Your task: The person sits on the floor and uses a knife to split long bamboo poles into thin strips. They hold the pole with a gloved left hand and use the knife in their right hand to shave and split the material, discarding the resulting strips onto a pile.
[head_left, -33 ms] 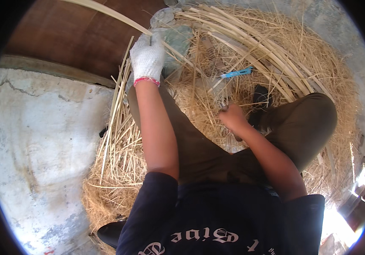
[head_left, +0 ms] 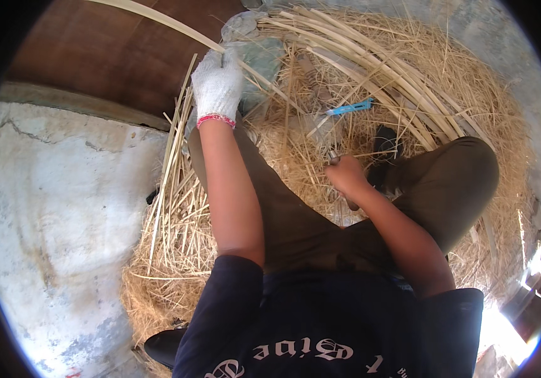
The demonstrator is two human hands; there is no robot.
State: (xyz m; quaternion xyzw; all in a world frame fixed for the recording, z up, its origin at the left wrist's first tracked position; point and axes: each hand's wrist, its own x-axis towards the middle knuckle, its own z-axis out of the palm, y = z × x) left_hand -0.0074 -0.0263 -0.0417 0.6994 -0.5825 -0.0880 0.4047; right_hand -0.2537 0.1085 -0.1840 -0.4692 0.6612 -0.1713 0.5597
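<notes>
My left hand (head_left: 216, 85), in a white knitted glove with a red cuff, reaches forward with its fingers closed round a long pale bamboo strip (head_left: 163, 22). One end of the strip runs off past the upper left; a thinner length (head_left: 270, 87) slants down to the right from the glove. My bare right hand (head_left: 346, 175) is wrapped round the handle of a knife (head_left: 333, 155) between my knees. The knife's blade points away from me and blurs into the shavings. Just beyond it lies a blue cutter (head_left: 350, 108).
Fine shavings (head_left: 472, 82) cover the floor around my legs. Split bamboo strips (head_left: 403, 69) lie in a bundle at the far right, and thin ones (head_left: 173, 170) lean along my left. A pale cracked wall (head_left: 69, 208) and a brown panel (head_left: 107, 57) stand to the left.
</notes>
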